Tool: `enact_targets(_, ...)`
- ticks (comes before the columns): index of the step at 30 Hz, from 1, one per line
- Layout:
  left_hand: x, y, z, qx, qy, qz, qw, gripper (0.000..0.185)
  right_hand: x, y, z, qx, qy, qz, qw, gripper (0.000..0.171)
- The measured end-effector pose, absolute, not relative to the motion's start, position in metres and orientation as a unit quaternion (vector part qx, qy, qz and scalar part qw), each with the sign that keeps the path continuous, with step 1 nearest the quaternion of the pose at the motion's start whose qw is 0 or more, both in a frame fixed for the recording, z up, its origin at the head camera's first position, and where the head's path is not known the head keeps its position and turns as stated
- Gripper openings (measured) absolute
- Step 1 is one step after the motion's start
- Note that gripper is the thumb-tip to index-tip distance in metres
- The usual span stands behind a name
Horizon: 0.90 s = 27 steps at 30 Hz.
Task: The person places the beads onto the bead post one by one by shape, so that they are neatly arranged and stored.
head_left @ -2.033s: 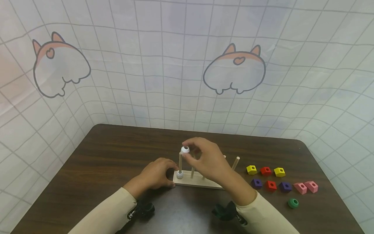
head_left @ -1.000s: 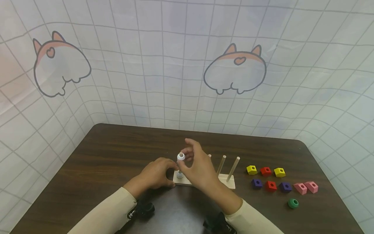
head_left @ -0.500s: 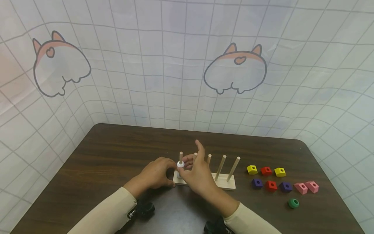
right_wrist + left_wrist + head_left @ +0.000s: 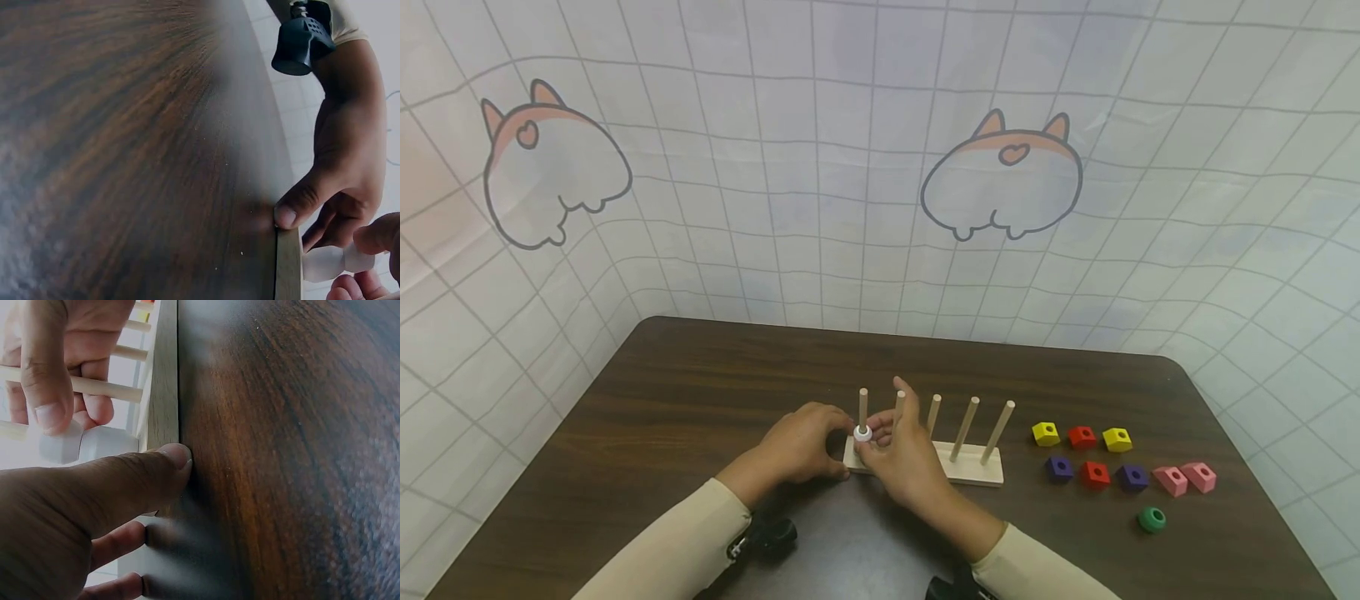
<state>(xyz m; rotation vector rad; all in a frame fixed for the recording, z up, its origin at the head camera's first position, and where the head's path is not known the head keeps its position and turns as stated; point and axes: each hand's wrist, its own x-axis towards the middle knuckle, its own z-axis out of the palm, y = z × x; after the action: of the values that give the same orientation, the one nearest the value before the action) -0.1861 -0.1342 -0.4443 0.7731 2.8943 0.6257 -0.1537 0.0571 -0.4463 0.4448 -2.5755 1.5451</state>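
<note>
Across the back and sides: white cloth backdrop with a grey grid, softly wrinkled. In front of it: dark brown wood-grain table, rounded at the far corners. Printed on the cloth: two plump cartoon animals with orange ears. Reaching in from the near side: beige sleeves. Set crosswise near the middle of the table: pale wooden base. At its left end: left hand in a narrow grip, pinching the base, thumb on the near edge. Over the left part of the base: right hand, closed narrowly about the upper white bead between thumb and fingers. At the wrists: black devices. In one row along the base: five pegs, including the leftmost peg, upright through the held bead, and the second peg, between right thumb and fingers. To the right, on the table: pierced yellow blocks, red blocks, purple blocks and pink blocks, in two rows. Smallest: lower white bead, directly under the held bead and against the base; green bead, nearer than the blocks.
</note>
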Motion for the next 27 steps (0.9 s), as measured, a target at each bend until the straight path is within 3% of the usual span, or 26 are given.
enact_targets(14, -0.186, -0.134, -0.443, 0.249, 0.947, 0.197, 0.045, 0.052, -0.130, 0.080, -0.445, 0.182, -0.888, 0.422, -0.008, 0.104)
enact_targets(23, -0.186, -0.133, -0.443, 0.247, 0.949, 0.192, 0.046, 0.052, -0.119, 0.117, -0.451, 0.273, -0.902, 0.335, -0.005, 0.089)
enact_targets(27, -0.185, -0.133, -0.442, 0.245, 0.949, 0.194, 0.046, 0.052, -0.114, 0.134, -0.448, 0.290, -0.910, 0.297, -0.004, 0.072)
